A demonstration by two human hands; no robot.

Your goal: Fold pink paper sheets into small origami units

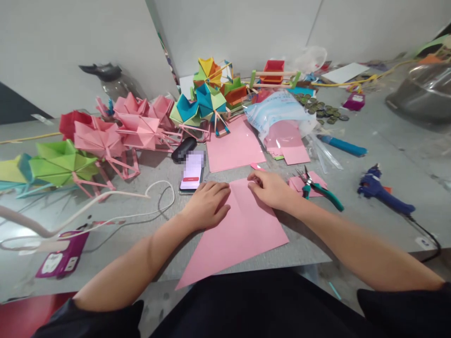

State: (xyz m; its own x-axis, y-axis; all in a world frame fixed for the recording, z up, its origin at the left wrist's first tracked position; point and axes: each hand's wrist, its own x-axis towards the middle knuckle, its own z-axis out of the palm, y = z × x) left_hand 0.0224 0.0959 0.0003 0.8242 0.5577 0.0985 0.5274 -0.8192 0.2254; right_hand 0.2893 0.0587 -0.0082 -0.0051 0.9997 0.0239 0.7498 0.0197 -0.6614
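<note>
A sheet of pink paper [243, 234] lies at the front of the table, one pointed corner hanging past the edge. My left hand [207, 204] rests flat on its upper left side, fingers stretched out and apart. At the upper right edge, my right hand [266, 188] is curled, thumb and forefinger closed on the paper. Just beyond my hands lies a larger stack of pink paper [232, 150]. A phone with a lit screen [192, 180] sits by my left hand, and green-handled pliers [317, 188] lie right of my right hand.
Folded pink paper shapes [137, 126] and green ones [63, 159] crowd the left. A blue glue gun [384, 192] with a black cord lies at right. Coins [324, 110] and a plastic bag [278, 115] are farther back. A white cable [134, 216] loops near my left arm.
</note>
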